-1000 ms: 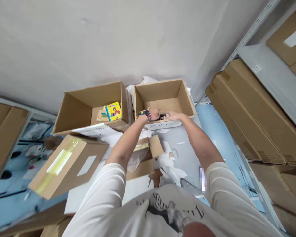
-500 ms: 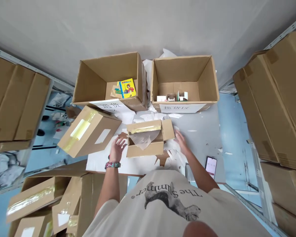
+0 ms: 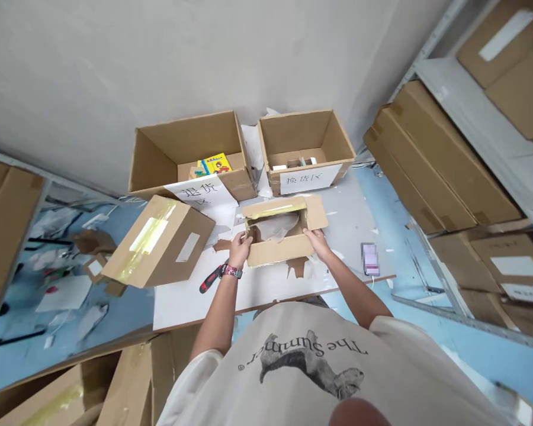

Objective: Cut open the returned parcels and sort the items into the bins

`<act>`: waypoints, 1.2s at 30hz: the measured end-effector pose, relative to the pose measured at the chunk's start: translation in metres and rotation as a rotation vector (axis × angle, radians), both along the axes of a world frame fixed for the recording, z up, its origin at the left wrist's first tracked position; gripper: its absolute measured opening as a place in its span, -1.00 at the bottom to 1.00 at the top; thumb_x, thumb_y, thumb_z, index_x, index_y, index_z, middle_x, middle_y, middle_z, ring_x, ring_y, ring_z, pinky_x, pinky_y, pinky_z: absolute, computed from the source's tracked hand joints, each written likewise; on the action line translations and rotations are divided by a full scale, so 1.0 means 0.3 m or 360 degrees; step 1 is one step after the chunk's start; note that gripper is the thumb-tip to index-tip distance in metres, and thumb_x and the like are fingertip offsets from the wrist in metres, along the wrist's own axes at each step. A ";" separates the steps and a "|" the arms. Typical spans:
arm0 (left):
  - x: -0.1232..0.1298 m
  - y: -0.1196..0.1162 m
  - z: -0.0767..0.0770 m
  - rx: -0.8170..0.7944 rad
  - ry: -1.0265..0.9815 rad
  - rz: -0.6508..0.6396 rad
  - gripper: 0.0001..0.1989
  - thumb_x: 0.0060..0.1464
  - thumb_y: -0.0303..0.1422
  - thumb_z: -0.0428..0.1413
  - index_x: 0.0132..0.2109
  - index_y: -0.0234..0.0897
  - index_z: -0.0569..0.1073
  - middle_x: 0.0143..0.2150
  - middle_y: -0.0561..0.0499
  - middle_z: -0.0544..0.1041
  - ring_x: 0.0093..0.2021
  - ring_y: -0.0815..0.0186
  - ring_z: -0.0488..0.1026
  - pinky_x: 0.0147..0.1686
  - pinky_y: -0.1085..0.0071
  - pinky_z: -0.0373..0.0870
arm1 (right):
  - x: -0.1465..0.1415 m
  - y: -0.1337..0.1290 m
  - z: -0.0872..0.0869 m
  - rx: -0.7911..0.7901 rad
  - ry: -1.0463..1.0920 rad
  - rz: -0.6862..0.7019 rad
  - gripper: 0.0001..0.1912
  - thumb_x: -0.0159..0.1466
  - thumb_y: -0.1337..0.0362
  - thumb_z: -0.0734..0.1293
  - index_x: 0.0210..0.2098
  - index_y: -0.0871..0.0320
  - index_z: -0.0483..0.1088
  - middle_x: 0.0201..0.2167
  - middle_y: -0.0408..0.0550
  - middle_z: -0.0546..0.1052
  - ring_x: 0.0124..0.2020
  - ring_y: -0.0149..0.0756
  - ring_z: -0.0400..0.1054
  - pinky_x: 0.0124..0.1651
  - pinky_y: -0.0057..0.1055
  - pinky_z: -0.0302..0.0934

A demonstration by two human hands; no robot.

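Note:
An opened cardboard box [image 3: 279, 251] with yellow tape along its far flap sits at the middle of the table, its top facing up. Clear plastic wrap [image 3: 278, 226] shows inside it; what lies beneath the wrap I cannot make out. My left hand [image 3: 240, 249] grips the box's left end, thumb over the edge. At the right end, my right hand [image 3: 317, 241] holds the near corner below the raised side flap. A red and black handled tool [image 3: 213, 278] lies on the table beside my left wrist, its far end hidden by the wrist.
Two large open boxes, one with a yellow picture book [image 3: 217, 164] and one with small cartons [image 3: 295, 164], stand at the back behind paper signs. A taped box [image 3: 162, 242] leans at left. A phone [image 3: 370, 259] lies at right. Shelves of boxes [image 3: 444, 160] flank the table.
Both hands have come from beside the opened box onto its two ends and taken hold of it. The camera view has turned, and the red and black tool has come into sight.

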State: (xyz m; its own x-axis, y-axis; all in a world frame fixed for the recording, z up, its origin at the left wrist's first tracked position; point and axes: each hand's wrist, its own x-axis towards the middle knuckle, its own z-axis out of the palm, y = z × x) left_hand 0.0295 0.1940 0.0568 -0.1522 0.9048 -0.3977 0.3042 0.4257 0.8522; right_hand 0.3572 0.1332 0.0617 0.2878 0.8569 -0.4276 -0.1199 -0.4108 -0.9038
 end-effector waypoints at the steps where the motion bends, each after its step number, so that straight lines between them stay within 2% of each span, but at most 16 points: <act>1: 0.009 -0.007 0.008 -0.0002 -0.0016 -0.0066 -0.57 0.19 -0.20 0.27 0.16 -0.25 0.62 0.03 -0.14 0.75 0.06 0.02 0.68 0.17 0.14 0.56 | 0.001 -0.045 0.017 -0.0012 -0.0010 -0.0066 -0.49 0.14 -0.28 0.53 -0.33 0.03 0.51 -0.31 -0.01 0.68 -0.08 0.06 0.57 -0.01 -0.18 0.44; 6: 0.122 -0.049 0.051 0.0099 -0.0160 -0.0472 -0.56 0.21 -0.16 0.28 0.18 -0.20 0.62 0.07 -0.11 0.75 0.08 0.05 0.68 0.19 0.14 0.55 | 0.025 -0.334 0.106 -0.0071 0.0003 -0.0504 -0.38 0.07 -0.37 0.57 -0.34 0.05 0.51 -0.39 -0.05 0.64 -0.17 0.02 0.57 -0.08 -0.19 0.43; 8: 0.219 -0.075 0.083 0.0136 -0.0269 -0.0684 -0.51 0.22 -0.13 0.29 0.22 -0.22 0.61 0.08 -0.13 0.75 0.07 0.04 0.68 0.16 0.14 0.58 | 0.067 -0.489 0.154 -0.0009 -0.0010 -0.0682 -0.34 0.06 -0.39 0.58 -0.26 0.07 0.57 -0.36 -0.05 0.67 -0.13 0.03 0.58 -0.05 -0.18 0.44; 11: 0.435 -0.157 0.140 0.0177 -0.0384 -0.1050 -0.49 0.24 -0.11 0.31 0.25 -0.23 0.60 0.10 -0.15 0.75 0.08 0.03 0.69 0.15 0.14 0.60 | 0.159 -0.772 0.235 0.0034 -0.0110 -0.0978 -0.30 0.07 -0.40 0.60 -0.21 0.10 0.62 -0.29 0.00 0.71 -0.08 0.07 0.59 0.00 -0.15 0.45; 15: 0.796 -0.379 0.195 0.0206 -0.0495 -0.1518 -0.51 0.24 -0.12 0.34 0.23 -0.23 0.63 0.16 -0.19 0.74 0.14 -0.02 0.70 0.24 0.06 0.59 | 0.289 -1.197 0.319 0.0024 -0.0203 -0.1436 -0.27 0.06 -0.43 0.62 -0.24 0.11 0.63 -0.26 0.07 0.72 -0.06 0.13 0.60 -0.03 -0.12 0.47; 19: 1.138 -0.664 0.210 0.0083 -0.0636 -0.1947 -0.53 0.26 -0.14 0.35 0.23 -0.24 0.64 0.25 -0.23 0.73 0.25 -0.05 0.68 0.34 0.02 0.55 | 0.384 -1.571 0.352 -0.0025 -0.0243 -0.1846 -0.27 0.05 -0.43 0.63 -0.24 0.09 0.58 -0.28 0.03 0.70 -0.08 0.09 0.61 -0.06 -0.16 0.50; 22: 1.327 -0.870 0.213 -0.0086 -0.0795 -0.2170 -0.49 0.29 -0.12 0.35 0.27 -0.26 0.63 0.33 -0.26 0.69 0.35 -0.05 0.63 0.42 0.01 0.49 | 0.435 -1.791 0.355 -0.0041 -0.0290 -0.2057 -0.27 0.08 -0.37 0.62 -0.10 0.11 0.60 -0.15 0.05 0.73 0.03 0.11 0.62 0.07 -0.11 0.53; 24: 1.398 -0.982 0.210 -0.0172 -0.0902 -0.2217 -0.43 0.31 -0.10 0.36 0.34 -0.28 0.60 0.39 -0.33 0.64 0.41 -0.06 0.58 0.47 -0.02 0.44 | 0.459 -1.920 0.347 -0.0065 -0.0448 -0.2245 -0.20 0.14 -0.36 0.58 0.08 0.13 0.59 0.01 0.09 0.72 0.17 0.13 0.58 0.21 -0.04 0.51; 26: 1.423 -1.061 0.197 -0.0208 -0.0979 -0.2217 -0.37 0.30 -0.10 0.40 0.39 -0.28 0.57 0.41 -0.37 0.62 0.43 -0.06 0.57 0.48 -0.05 0.43 | 0.481 -2.037 0.329 -0.0155 -0.0746 -0.2502 -0.12 0.21 -0.35 0.51 0.28 0.14 0.50 0.18 0.13 0.66 0.30 0.13 0.51 0.37 0.05 0.44; 28: 1.408 -1.098 0.171 -0.0215 -0.1025 -0.2219 -0.37 0.26 -0.11 0.44 0.37 -0.27 0.59 0.37 -0.37 0.64 0.40 -0.05 0.59 0.46 -0.03 0.45 | 0.514 -2.129 0.301 -0.0303 -0.1081 -0.2736 -0.11 0.30 -0.32 0.43 0.40 0.11 0.38 0.31 0.16 0.56 0.39 0.11 0.45 0.49 0.13 0.33; 29: 1.387 -1.101 0.152 -0.0234 -0.1030 -0.2218 -0.38 0.25 -0.11 0.46 0.34 -0.27 0.61 0.35 -0.37 0.66 0.37 -0.05 0.60 0.44 -0.02 0.47 | 0.539 -2.157 0.283 -0.0340 -0.1249 -0.2766 -0.13 0.34 -0.29 0.42 0.44 0.09 0.34 0.37 0.19 0.52 0.42 0.11 0.43 0.51 0.16 0.31; 31: 1.320 -1.078 0.109 -0.0291 -0.0984 -0.2138 -0.44 0.24 -0.14 0.46 0.29 -0.28 0.65 0.30 -0.36 0.69 0.30 -0.02 0.64 0.37 0.01 0.52 | 0.603 -2.156 0.238 -0.0255 -0.1370 -0.2660 -0.17 0.37 -0.23 0.42 0.44 0.09 0.32 0.37 0.24 0.51 0.41 0.12 0.45 0.51 0.21 0.31; 33: 1.218 -1.025 0.067 -0.0331 -0.0878 -0.1920 -0.49 0.24 -0.19 0.44 0.25 -0.30 0.67 0.27 -0.35 0.71 0.23 0.01 0.66 0.30 0.05 0.56 | 0.669 -2.065 0.187 -0.0101 -0.1300 -0.2366 -0.20 0.36 -0.23 0.43 0.41 0.11 0.36 0.28 0.23 0.57 0.34 0.13 0.52 0.47 0.24 0.34; 34: 1.154 -0.992 0.050 -0.0332 -0.0822 -0.1766 -0.51 0.23 -0.21 0.43 0.24 -0.30 0.67 0.26 -0.34 0.71 0.20 0.04 0.67 0.27 0.08 0.57 | 0.696 -1.986 0.162 -0.0033 -0.1222 -0.2175 -0.20 0.35 -0.24 0.44 0.38 0.12 0.39 0.22 0.21 0.60 0.30 0.13 0.55 0.45 0.26 0.36; 36: 1.005 -0.919 0.029 -0.0313 -0.0737 -0.1415 -0.53 0.22 -0.23 0.42 0.21 -0.29 0.68 0.25 -0.30 0.72 0.14 0.08 0.68 0.21 0.13 0.58 | 0.726 -1.773 0.117 0.0069 -0.1047 -0.1772 -0.20 0.31 -0.27 0.46 0.33 0.12 0.45 0.15 0.16 0.64 0.25 0.11 0.58 0.40 0.26 0.41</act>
